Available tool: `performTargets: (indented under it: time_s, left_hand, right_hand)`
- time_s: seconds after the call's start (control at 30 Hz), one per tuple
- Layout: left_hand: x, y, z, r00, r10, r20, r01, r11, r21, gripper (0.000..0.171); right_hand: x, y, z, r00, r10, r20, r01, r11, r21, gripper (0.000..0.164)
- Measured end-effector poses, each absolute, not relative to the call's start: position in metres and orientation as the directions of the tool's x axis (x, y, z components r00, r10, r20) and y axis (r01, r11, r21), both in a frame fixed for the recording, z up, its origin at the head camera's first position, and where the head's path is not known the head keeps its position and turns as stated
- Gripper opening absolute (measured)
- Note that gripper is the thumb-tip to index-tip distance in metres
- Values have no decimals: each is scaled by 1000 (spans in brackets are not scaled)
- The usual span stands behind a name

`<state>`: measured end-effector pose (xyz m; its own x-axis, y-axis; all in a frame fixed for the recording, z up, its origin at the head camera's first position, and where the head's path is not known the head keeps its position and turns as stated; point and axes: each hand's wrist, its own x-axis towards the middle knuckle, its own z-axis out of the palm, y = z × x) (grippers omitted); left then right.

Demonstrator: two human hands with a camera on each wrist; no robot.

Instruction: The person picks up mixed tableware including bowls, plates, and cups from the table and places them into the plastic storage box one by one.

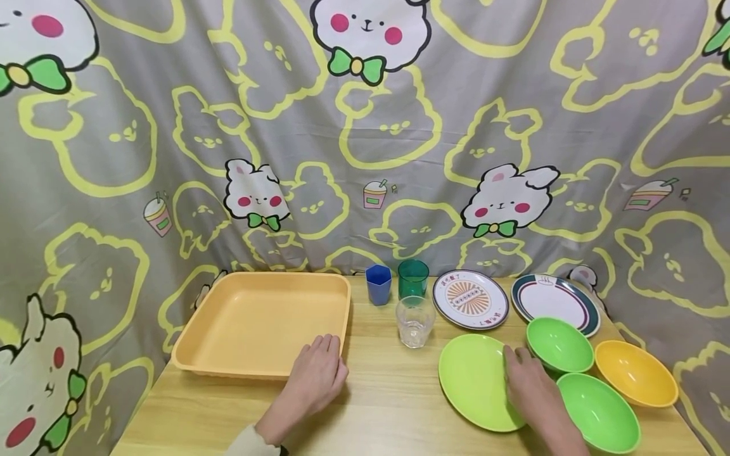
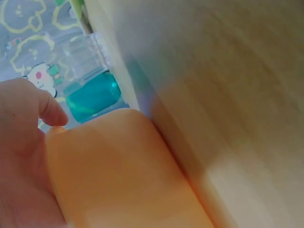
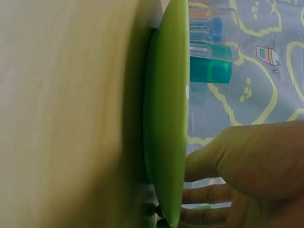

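My left hand [image 1: 319, 370] grips the front right corner of a yellow-orange rectangular tray [image 1: 199, 342]. The left wrist view shows the tray's outer wall [image 2: 118, 166] close up, with the thumb at its rim. On the right, my right hand [image 1: 527, 383] holds the right edge of a lime-green plate [image 1: 476, 380]. In the right wrist view, fingers [image 3: 209, 216] curl round the rim of the plate [image 3: 166, 109], which looks roughly level with the tabletop. Just right of this hand sit two green bowls, one behind [image 1: 559, 345] and one in front [image 1: 599, 411].
Between tray and plates stand a blue cup [image 1: 379, 288], a green cup [image 1: 413, 275] and a clear glass [image 1: 415, 326]. Two patterned plates, one orange-printed [image 1: 470, 299] and one dark-rimmed [image 1: 550, 301], lie behind. An orange bowl [image 1: 635, 373] is far right. A curtain [image 1: 393, 221] backs the wooden table [image 1: 388, 405].
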<state>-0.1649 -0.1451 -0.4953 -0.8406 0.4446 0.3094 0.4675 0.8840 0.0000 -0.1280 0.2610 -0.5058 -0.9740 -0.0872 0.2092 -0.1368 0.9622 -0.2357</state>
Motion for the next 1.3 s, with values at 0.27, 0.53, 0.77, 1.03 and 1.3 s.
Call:
performTargets:
  time_s: [0.27, 0.53, 0.77, 1.03, 1.3]
  left_hand:
    - [-169, -147, -500, -859, 431, 278, 439, 898, -34, 25]
    - [-171, -147, -502, -861, 419, 288, 434, 901, -13, 24]
    - [-171, -146, -502, -851, 429, 304, 450, 893, 0, 20]
    - [-174, -147, -502, -832, 443, 333, 470, 883, -2, 19]
    - [-175, -148, -501, -817, 454, 356, 486, 874, 0, 19]
  right_hand:
    - [-136, 263, -501, -987, -90, 132, -122, 961, -250, 57]
    - [-146, 264, -494, -996, -83, 19, -85, 947, -311, 67]
    - [-144, 265, -494, -994, -35, -104, 6, 930, -368, 77]
    - [-145, 267, -497, -994, -52, -99, -4, 904, -427, 76]
    - [-145, 270, -494, -997, -77, -31, -48, 842, -537, 52]
